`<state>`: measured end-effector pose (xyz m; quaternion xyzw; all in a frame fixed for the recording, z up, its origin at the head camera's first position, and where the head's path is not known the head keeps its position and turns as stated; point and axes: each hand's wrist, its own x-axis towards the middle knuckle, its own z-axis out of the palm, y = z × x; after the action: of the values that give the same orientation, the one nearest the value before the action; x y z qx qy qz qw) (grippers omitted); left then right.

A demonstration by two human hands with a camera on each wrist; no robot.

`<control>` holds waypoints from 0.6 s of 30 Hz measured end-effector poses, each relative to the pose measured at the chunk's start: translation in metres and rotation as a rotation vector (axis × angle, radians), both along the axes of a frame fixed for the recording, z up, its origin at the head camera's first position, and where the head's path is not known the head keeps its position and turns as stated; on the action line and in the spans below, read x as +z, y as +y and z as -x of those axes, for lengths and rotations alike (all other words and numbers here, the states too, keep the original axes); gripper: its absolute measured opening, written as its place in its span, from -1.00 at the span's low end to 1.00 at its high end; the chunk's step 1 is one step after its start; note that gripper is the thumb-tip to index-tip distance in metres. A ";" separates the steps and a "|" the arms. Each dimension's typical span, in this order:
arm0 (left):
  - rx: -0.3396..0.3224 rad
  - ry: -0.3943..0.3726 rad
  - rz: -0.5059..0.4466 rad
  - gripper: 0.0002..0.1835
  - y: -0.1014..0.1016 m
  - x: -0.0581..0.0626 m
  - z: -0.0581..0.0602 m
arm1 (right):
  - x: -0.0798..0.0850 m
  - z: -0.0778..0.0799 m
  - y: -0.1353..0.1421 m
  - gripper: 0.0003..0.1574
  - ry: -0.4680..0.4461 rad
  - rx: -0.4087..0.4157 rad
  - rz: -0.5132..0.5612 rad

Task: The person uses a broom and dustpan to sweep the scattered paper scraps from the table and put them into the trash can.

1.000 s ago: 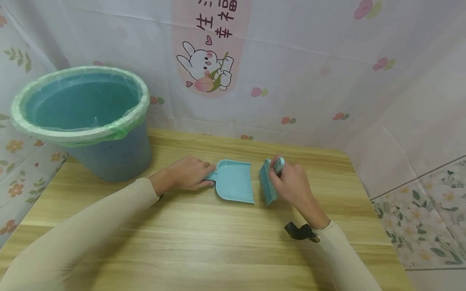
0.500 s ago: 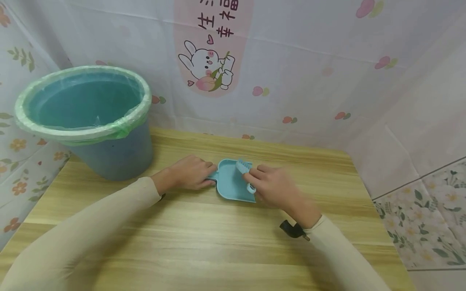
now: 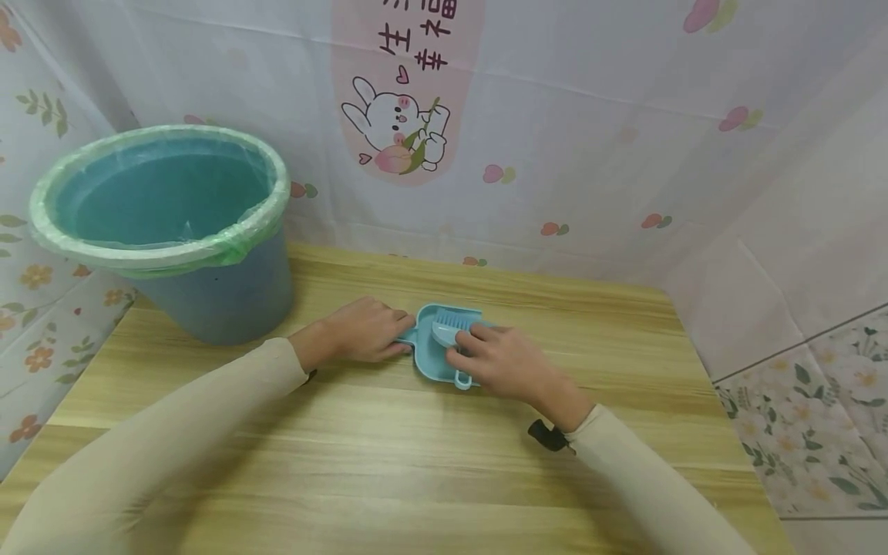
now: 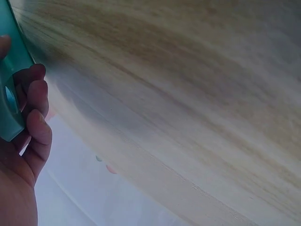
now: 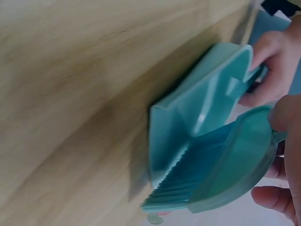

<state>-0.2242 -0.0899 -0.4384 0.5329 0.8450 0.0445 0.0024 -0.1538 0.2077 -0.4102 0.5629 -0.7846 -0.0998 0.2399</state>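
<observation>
My left hand [image 3: 364, 331] grips the handle of a light-blue dustpan [image 3: 426, 361], which lies on the wooden table with its wide lip toward the right. In the left wrist view, curled fingers [image 4: 38, 96] wrap that handle [image 4: 11, 120]. A matching hand brush [image 3: 444, 334] is over the pan, its handle loop [image 3: 462, 380] pointing toward me. My right hand [image 3: 509, 362] holds the brush and covers part of it. Up close in the right wrist view, the bristles [image 5: 195, 169] lie against the pan's open end and reach past its edge.
A blue bucket [image 3: 229, 297] with a green-tinted plastic liner folded over its rim stands at the back left. Behind the table [image 3: 375, 462] hangs a white patterned cloth [image 3: 583, 131] with a rabbit print. Tiled wall [image 3: 812, 416] lies to the right.
The brush went from beside the dustpan's lip leftward to over the pan, its handle turning toward me. The left hand and dustpan stay almost in place.
</observation>
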 end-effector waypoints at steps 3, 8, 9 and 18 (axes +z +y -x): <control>0.000 -0.004 -0.005 -0.69 -0.001 -0.001 0.000 | -0.003 0.000 0.000 -0.50 0.019 -0.002 -0.021; 0.003 -0.012 -0.002 -0.71 -0.001 -0.002 0.001 | -0.008 -0.001 -0.001 -0.52 0.028 -0.004 -0.037; 0.004 -0.014 0.000 -0.71 -0.001 -0.002 0.001 | -0.009 -0.002 -0.002 -0.52 0.023 -0.007 -0.039; 0.000 -0.008 0.003 -0.70 0.000 -0.002 0.001 | -0.013 -0.004 -0.007 -0.53 -0.046 -0.005 -0.089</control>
<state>-0.2252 -0.0894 -0.4399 0.5327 0.8450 0.0452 0.0066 -0.1500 0.2011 -0.4232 0.5734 -0.7860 -0.1221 0.1964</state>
